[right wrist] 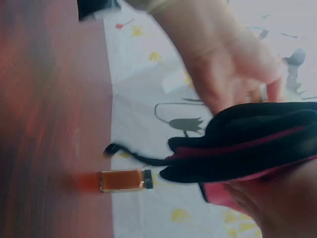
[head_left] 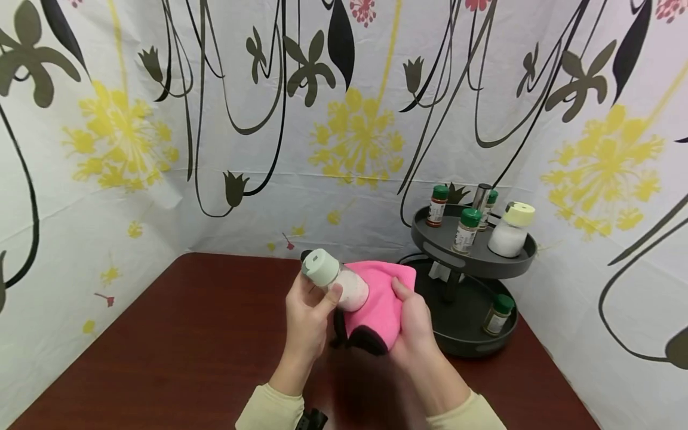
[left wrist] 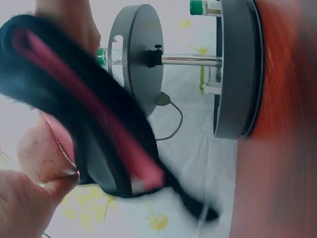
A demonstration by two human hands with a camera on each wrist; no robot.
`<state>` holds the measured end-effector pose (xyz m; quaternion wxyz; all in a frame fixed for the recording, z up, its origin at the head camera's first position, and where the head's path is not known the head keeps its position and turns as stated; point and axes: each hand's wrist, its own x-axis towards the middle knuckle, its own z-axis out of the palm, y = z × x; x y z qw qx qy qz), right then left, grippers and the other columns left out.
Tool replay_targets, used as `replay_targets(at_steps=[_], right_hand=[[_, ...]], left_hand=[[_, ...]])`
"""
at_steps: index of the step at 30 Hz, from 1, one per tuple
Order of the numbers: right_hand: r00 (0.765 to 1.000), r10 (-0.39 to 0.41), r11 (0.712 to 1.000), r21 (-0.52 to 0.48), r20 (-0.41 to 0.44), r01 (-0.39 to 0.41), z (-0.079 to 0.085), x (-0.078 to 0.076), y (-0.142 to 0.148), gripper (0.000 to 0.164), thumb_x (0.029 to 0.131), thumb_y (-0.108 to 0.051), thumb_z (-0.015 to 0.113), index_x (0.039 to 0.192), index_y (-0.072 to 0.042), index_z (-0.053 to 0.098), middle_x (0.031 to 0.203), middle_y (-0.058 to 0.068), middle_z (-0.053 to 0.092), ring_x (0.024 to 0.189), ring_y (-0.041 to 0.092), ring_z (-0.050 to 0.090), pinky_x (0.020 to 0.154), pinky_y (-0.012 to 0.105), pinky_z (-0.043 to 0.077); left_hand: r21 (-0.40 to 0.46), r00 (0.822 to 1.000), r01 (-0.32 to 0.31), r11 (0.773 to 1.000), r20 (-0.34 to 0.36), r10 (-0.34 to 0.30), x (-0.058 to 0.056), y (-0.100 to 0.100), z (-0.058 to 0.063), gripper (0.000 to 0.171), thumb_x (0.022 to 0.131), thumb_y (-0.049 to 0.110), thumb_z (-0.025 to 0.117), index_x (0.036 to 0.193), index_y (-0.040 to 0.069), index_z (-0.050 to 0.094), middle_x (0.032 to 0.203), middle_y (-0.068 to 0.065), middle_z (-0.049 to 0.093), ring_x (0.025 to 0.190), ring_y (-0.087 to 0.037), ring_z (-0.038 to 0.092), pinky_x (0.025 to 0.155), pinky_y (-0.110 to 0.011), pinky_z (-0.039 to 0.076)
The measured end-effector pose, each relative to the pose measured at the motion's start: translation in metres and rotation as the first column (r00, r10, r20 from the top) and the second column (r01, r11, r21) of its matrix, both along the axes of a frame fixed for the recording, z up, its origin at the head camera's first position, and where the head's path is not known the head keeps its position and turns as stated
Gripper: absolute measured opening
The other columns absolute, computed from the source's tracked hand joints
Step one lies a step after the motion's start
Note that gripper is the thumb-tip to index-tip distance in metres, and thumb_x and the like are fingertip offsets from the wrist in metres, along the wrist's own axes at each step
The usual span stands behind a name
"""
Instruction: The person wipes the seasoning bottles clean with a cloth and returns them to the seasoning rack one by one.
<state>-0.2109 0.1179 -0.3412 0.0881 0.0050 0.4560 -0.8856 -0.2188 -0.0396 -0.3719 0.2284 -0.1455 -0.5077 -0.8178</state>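
My left hand [head_left: 308, 313] grips a shaker jar [head_left: 352, 291] with a pale green cap and whitish contents, tilted with its cap toward the upper left. The thumb lies across the jar's near side. A bright pink cloth [head_left: 378, 298] with thick black edging is bunched against the jar's base and side. It is pinched by my right hand [head_left: 416, 325], thumb on top, the other fingers mostly hidden behind it. In the left wrist view, the cloth's black edge [left wrist: 94, 114] covers part of the jar [left wrist: 42, 156]. Both hands are above the table.
A dark two-tier round rack [head_left: 470, 263] stands at the right, holding several green-capped spice jars and a yellow-capped shaker [head_left: 510, 230]. A bottle with orange-brown contents [right wrist: 124, 180] and a black cap stands on the reddish-brown table [head_left: 161, 334]. Patterned sheeting [head_left: 258, 227] surrounds the table.
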Motion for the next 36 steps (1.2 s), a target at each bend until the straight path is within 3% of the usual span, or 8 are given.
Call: replay_targets(at_steps=[5,11,15,18,21,26,31,36], right_hand=[[0.998,0.059,0.997,-0.055,0.025,-0.058,-0.015,-0.015,-0.016,0.053,0.114,-0.043,0.039,0.16,-0.016,0.036,0.159,0.004,0.045,0.142,0.019,0.046,0.116,0.032,0.048],[0.987,0.156,0.988,-0.019,0.04,-0.156,-0.021,0.001,-0.01,0.053,0.114,-0.041,0.041,0.162,-0.019,0.036,0.165,0.003,0.043,0.148,0.019,0.045,0.126,0.039,0.041],[0.989,0.134,0.991,0.001,0.063,-0.134,-0.009,0.004,0.007,0.057,0.113,-0.039,0.044,0.163,-0.016,0.031,0.167,0.005,0.038,0.151,0.022,0.04,0.129,0.043,0.036],[0.991,0.109,0.992,-0.07,0.077,-0.104,-0.005,-0.002,0.01,0.059,0.113,-0.038,0.046,0.164,-0.015,0.027,0.168,0.005,0.034,0.153,0.023,0.035,0.131,0.043,0.033],[0.989,0.131,0.985,-0.125,0.065,-0.122,-0.01,-0.007,0.003,0.061,0.114,-0.039,0.043,0.166,-0.015,0.024,0.171,0.006,0.031,0.155,0.024,0.032,0.133,0.045,0.029],[0.981,0.172,0.982,-0.089,0.09,-0.164,-0.022,0.0,-0.005,0.059,0.115,-0.038,0.039,0.167,-0.015,0.023,0.173,0.007,0.03,0.157,0.024,0.033,0.133,0.047,0.027],[0.99,0.103,0.993,-0.058,0.092,-0.098,-0.019,0.006,0.002,0.065,0.114,-0.038,0.044,0.168,-0.013,0.018,0.173,0.007,0.028,0.157,0.023,0.03,0.134,0.045,0.025],[0.996,0.082,0.995,-0.063,0.04,-0.079,-0.019,-0.002,-0.002,0.063,0.114,-0.043,0.042,0.167,-0.015,0.022,0.171,0.005,0.033,0.153,0.021,0.036,0.133,0.044,0.03]], left_hand=[[-0.051,1.0,0.011,0.999,0.02,-0.01,0.003,-0.001,0.002,0.06,0.094,-0.006,0.074,0.15,-0.001,0.051,0.138,-0.015,0.065,0.123,-0.016,0.069,0.106,-0.027,0.057],[-0.066,1.0,-0.013,0.998,0.026,0.015,0.0,-0.001,0.0,0.059,0.094,-0.008,0.072,0.149,-0.004,0.052,0.136,-0.018,0.067,0.118,-0.014,0.07,0.102,-0.025,0.058],[-0.076,0.999,-0.004,0.997,0.042,0.008,0.002,-0.001,-0.001,0.059,0.094,-0.006,0.074,0.148,-0.003,0.052,0.134,-0.015,0.068,0.118,-0.013,0.07,0.103,-0.025,0.057],[-0.098,0.999,-0.01,0.995,0.038,0.014,0.003,0.0,-0.002,0.058,0.093,-0.004,0.075,0.147,-0.001,0.054,0.135,-0.017,0.068,0.12,-0.013,0.069,0.105,-0.024,0.056],[-0.102,1.0,-0.013,0.995,0.019,0.015,0.003,0.002,-0.002,0.057,0.093,-0.003,0.075,0.146,-0.002,0.054,0.135,-0.021,0.068,0.12,-0.013,0.069,0.106,-0.024,0.056],[-0.068,0.998,-0.053,0.996,0.042,0.056,-0.001,0.0,-0.009,0.057,0.093,-0.009,0.073,0.146,-0.006,0.054,0.131,-0.015,0.07,0.118,-0.01,0.069,0.103,-0.022,0.056],[-0.062,0.997,-0.056,0.997,0.056,0.059,0.0,-0.002,-0.012,0.058,0.092,-0.008,0.074,0.147,-0.007,0.053,0.127,-0.008,0.071,0.116,-0.01,0.069,0.102,-0.022,0.056],[-0.095,0.998,-0.049,0.994,0.038,0.053,0.001,0.002,-0.006,0.055,0.092,-0.005,0.076,0.143,-0.004,0.057,0.129,-0.015,0.071,0.115,-0.013,0.07,0.103,-0.023,0.057]])
